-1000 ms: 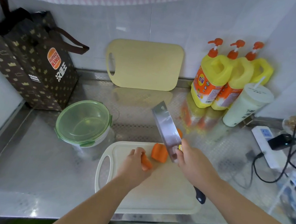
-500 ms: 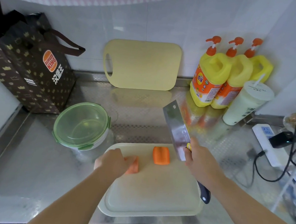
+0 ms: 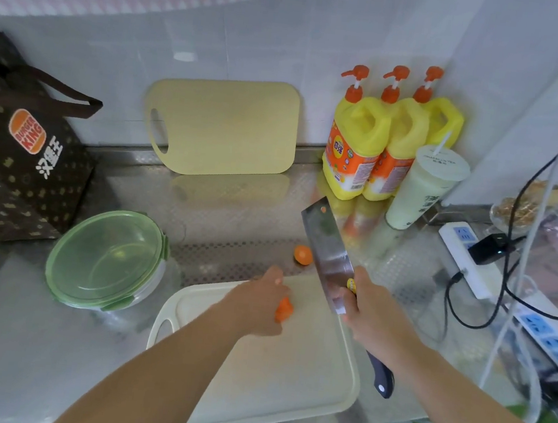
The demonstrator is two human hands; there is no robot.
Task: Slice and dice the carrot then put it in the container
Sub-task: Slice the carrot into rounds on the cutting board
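My left hand (image 3: 257,304) curls round a carrot piece (image 3: 283,310) on the white cutting board (image 3: 288,367), my right hand (image 3: 374,311) grips the cleaver (image 3: 327,247) over its far edge, green-lidded container (image 3: 107,258) just left

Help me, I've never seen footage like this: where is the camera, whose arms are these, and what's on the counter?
No machine here: a person wears a camera on the head, looking down at their own arms. The left hand holds a carrot piece over the white cutting board; the right hand grips a cleaver, blade angled upward. A second carrot piece lies on the steel counter beyond the board. A container with its green lid on stands to the left.
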